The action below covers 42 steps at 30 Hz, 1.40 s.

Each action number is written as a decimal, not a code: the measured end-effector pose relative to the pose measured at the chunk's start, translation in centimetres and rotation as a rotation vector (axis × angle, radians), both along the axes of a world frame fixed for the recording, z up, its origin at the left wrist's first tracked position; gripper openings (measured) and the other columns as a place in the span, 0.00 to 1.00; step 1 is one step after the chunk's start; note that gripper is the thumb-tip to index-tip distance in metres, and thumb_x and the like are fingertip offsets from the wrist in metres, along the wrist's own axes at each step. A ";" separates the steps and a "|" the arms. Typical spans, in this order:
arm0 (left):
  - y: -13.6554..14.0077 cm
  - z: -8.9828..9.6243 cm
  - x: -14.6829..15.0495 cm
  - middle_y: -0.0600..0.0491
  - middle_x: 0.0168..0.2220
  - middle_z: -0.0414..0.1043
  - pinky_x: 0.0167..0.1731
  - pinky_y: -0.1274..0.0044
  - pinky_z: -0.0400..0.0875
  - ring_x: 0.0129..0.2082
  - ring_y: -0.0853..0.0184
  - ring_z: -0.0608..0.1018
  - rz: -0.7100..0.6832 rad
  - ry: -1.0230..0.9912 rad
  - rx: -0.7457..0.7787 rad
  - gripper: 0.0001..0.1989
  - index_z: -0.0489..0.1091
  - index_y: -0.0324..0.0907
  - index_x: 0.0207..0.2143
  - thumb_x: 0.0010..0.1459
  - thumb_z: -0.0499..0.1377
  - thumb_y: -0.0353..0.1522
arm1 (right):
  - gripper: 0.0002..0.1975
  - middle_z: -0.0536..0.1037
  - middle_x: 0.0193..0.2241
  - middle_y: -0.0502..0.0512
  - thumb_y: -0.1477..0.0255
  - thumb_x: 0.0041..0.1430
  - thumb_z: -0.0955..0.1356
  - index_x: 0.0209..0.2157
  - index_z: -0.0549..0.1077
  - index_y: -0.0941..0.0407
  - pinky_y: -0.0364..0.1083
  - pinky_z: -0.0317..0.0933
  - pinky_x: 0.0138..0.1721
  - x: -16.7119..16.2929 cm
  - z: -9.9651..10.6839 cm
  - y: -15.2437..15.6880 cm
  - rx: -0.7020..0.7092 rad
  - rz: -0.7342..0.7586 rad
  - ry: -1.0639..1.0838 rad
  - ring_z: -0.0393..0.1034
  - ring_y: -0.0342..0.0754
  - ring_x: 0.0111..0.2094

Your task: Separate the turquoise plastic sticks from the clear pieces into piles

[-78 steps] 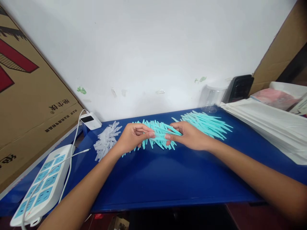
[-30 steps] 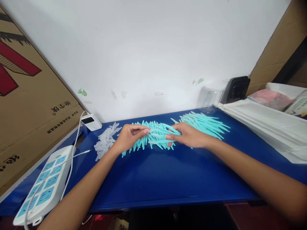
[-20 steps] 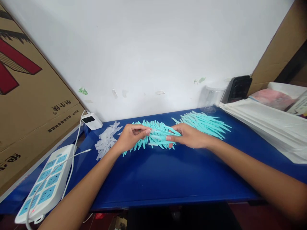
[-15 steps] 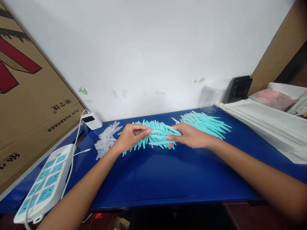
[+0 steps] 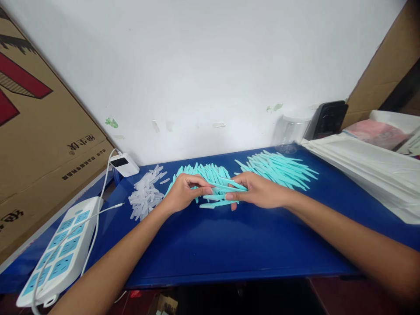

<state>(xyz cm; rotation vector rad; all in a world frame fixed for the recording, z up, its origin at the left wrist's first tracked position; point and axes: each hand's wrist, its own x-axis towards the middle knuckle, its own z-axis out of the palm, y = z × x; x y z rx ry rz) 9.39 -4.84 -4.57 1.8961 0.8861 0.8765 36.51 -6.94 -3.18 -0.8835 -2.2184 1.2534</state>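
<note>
My right hand [image 5: 256, 189] is closed around several slim turquoise sticks that look like eyebrow razors [image 5: 213, 204], their ends fanned out to the left. My left hand [image 5: 187, 190] pinches the tip of one of them between thumb and fingers. Whether a small clear cover sits on that tip is hidden by the fingers. Behind both hands lies a heap of the same razors [image 5: 201, 169]. A second razor heap [image 5: 278, 168] spreads to the right. Left of my left hand is a pile of translucent whitish covers [image 5: 144, 192].
On the blue table [image 5: 229, 249], a white power strip [image 5: 59, 249] with cables lies at the left, near a small white device [image 5: 124, 163]. A clear jar [image 5: 292, 133], a black object [image 5: 330, 120] and white packaging [image 5: 367, 170] line the right. A cardboard box [image 5: 42, 144] stands left.
Both hands have come slightly lower and nearer to me, with the razors still in my right hand. My left hand has shifted a little to the right along the razor tip.
</note>
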 end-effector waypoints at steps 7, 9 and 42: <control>-0.2 0.3 0.0 0.46 0.33 0.83 0.34 0.73 0.74 0.34 0.61 0.81 0.002 0.031 -0.002 0.12 0.84 0.42 0.32 0.57 0.72 0.42 | 0.24 0.60 0.21 0.46 0.49 0.61 0.72 0.30 0.85 0.55 0.45 0.46 0.26 0.2 0.1 -0.1 -0.025 0.013 0.005 0.52 0.42 0.23; -0.3 0.3 0.0 0.46 0.33 0.83 0.35 0.72 0.75 0.34 0.60 0.82 0.006 0.041 -0.005 0.12 0.85 0.42 0.33 0.57 0.72 0.42 | 0.24 0.61 0.21 0.46 0.49 0.60 0.73 0.29 0.84 0.56 0.45 0.46 0.26 0.2 0.1 0.0 -0.031 0.015 0.015 0.52 0.42 0.23; 6.7 0.4 -12.4 0.48 0.31 0.79 0.29 0.72 0.67 0.30 0.59 0.78 0.332 1.036 0.264 0.09 0.74 0.43 0.32 0.56 0.59 0.39 | 0.27 0.72 0.25 0.50 0.46 0.61 0.70 0.31 0.82 0.57 0.44 0.48 0.26 1.2 0.0 1.2 -0.004 -0.077 -0.070 0.55 0.42 0.23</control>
